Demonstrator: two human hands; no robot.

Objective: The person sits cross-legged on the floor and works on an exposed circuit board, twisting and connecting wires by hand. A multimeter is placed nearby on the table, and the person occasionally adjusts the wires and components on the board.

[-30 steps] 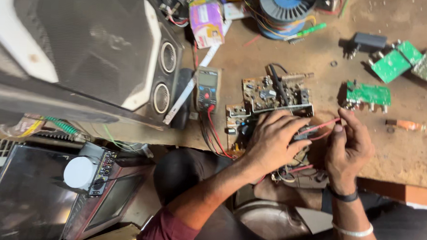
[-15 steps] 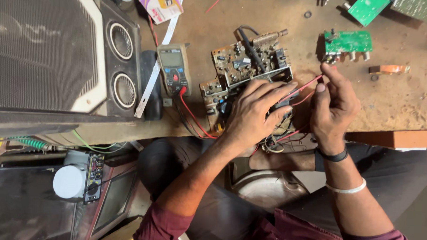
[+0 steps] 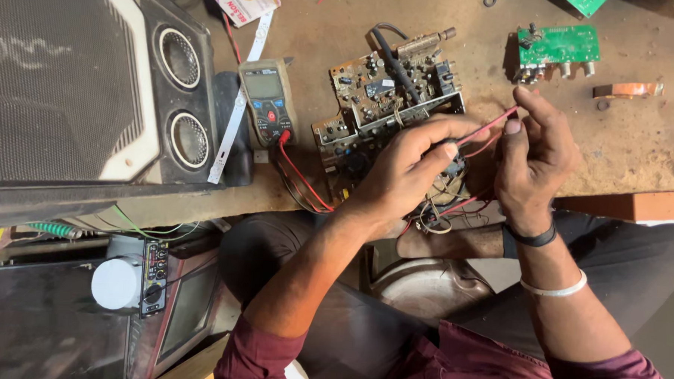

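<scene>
Head view, looking down on a brown, dusty bench (image 3: pixel 403 20). The left hand (image 3: pixel 409 166) is closed around a dark probe (image 3: pixel 449 147) and the red wire (image 3: pixel 490 126) that runs from it; the right hand (image 3: pixel 536 155) pinches the same red wire between thumb and fingers, just right of the left hand, the two hands near each other but apart. The wire is thin and red, drawn in a slanted line up toward the right; further red and black strands hang in a loose tangle (image 3: pixel 433 215) under the hands at the near edge of the bench. Directly beyond and partly under the left hand lies the circuit board (image 3: pixel 385 86): brownish, crowded with small parts, a black cable across it and a metal rod at its far right corner. Left of the board, a grey meter (image 3: pixel 265 101) with a red lead (image 3: pixel 296 177) plugged in; further left, a black speaker cabinet (image 3: pixel 79 91) with two round cones. Far right, a small green board (image 3: pixel 557 46) and an orange piece (image 3: pixel 628 90). A dark band and a white bangle circle the right wrist.
</scene>
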